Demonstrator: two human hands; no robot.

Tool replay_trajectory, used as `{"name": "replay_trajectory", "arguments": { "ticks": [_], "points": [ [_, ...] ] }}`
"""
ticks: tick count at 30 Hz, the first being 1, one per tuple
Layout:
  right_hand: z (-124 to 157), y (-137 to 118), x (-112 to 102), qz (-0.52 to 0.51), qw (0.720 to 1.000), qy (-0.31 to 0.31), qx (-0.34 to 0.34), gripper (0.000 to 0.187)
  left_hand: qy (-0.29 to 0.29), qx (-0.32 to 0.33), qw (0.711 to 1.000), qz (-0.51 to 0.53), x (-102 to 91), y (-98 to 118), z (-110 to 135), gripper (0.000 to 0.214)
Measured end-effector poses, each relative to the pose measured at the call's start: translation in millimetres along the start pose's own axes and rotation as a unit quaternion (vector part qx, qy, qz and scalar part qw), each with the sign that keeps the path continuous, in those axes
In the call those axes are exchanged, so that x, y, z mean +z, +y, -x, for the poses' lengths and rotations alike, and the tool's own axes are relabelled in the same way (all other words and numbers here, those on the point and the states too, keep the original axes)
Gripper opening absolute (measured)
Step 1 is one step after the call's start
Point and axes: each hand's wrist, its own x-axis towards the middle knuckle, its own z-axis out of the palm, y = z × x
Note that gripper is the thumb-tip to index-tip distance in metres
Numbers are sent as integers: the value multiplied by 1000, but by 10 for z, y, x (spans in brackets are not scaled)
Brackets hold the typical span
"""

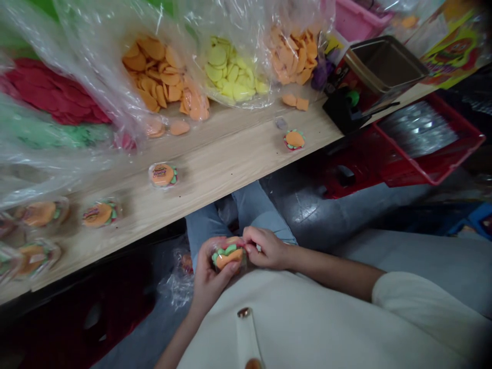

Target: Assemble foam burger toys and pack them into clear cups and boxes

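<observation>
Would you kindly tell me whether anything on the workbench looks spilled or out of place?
Slightly: two orange pieces appear to lie loose on the workbench, just in front of the clear bag of similar pieces nearest the pink bin, as if they had spilled out.

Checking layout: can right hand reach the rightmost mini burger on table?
Likely yes: path over the table edge to that mini burger looks open, though the right hand is busy at the burger pack in the left hand.

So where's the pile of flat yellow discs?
In the head view, the pile of flat yellow discs lies bagged, top centre, on the pale wooden table, between two piles of orange pieces.
</observation>
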Motion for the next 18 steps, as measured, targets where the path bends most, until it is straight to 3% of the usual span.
{"name": "replay_trajectory", "arguments": {
  "ticks": [4, 7, 10, 13, 18],
  "points": [
    [-31, 10, -5, -40, 999, 4, 12, 2, 9, -29, 999, 37, 42, 49, -24, 46],
    [-49, 16, 2, -63, 997, 32, 16, 4, -14, -74, 989, 124, 46, 99, -54, 58],
    [-38, 46, 55, -85, 994, 52, 50, 7, -32, -124, 973, 192, 2, 123, -96, 44],
    [9, 107, 122, -96, 992, 33, 78, 8, 6, -134, 983, 122, -80, 96, -149, 26],
    [116, 172, 182, -90, 992, -3, 85, 4, 26, -157, 986, 51, -159, 20, -152, 19]
  ]
}}
